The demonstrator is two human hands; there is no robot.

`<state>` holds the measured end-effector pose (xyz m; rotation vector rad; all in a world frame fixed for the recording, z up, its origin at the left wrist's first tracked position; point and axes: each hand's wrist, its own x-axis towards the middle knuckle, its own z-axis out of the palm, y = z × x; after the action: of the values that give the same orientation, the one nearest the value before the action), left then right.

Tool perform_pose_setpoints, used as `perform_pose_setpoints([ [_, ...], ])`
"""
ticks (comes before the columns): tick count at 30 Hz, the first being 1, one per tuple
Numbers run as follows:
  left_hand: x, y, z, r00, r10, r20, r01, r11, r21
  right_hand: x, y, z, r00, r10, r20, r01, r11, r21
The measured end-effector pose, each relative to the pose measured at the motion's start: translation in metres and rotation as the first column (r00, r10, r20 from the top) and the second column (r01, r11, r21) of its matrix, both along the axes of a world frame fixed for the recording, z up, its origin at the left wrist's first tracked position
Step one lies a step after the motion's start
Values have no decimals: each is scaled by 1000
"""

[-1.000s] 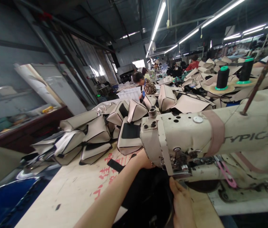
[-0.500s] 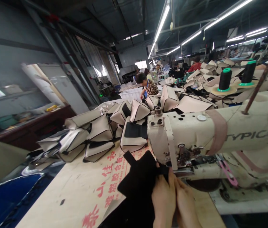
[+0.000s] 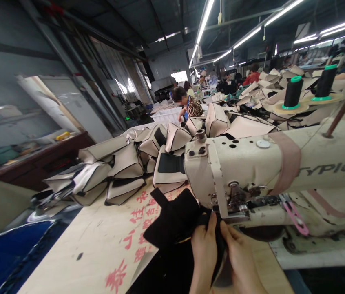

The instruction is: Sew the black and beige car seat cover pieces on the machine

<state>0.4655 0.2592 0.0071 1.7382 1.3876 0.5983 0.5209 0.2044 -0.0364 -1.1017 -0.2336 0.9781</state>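
Note:
A cream sewing machine (image 3: 252,163) reaches in from the right, its needle end just above my hands. A black fabric piece (image 3: 172,222) lies on the table under that end. My left hand (image 3: 204,253) rests on the black fabric with fingers together, pinching its edge near the needle. My right hand (image 3: 239,259) sits beside it, fingers closed on the same fabric below the presser foot.
Several beige-and-black sewn pieces (image 3: 123,163) are heaped behind the machine and to the left. Two black thread cones (image 3: 293,92) stand on top at the right. Cardboard with red characters (image 3: 120,245) covers the table. Another person (image 3: 187,104) sits farther back.
My left arm drew back from behind the machine head and joined my right hand in front. The black fabric came out onto the table under the needle end.

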Motion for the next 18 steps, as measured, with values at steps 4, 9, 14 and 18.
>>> perform_pose_setpoints([
  [4,1,3,-4,994,57,96,-53,998,-46,17,-14,2,821,77,566,3,990,-140],
  [9,2,1,-1,997,14,75,-10,998,-57,22,-16,6,277,132,952,102,981,-166],
  [14,2,-1,6,1000,30,-9,-30,999,-34,18,-8,21,186,313,932,130,932,-339],
  [18,0,1,4,997,38,-69,-40,999,-21,19,-5,23,343,316,885,59,933,-356],
])
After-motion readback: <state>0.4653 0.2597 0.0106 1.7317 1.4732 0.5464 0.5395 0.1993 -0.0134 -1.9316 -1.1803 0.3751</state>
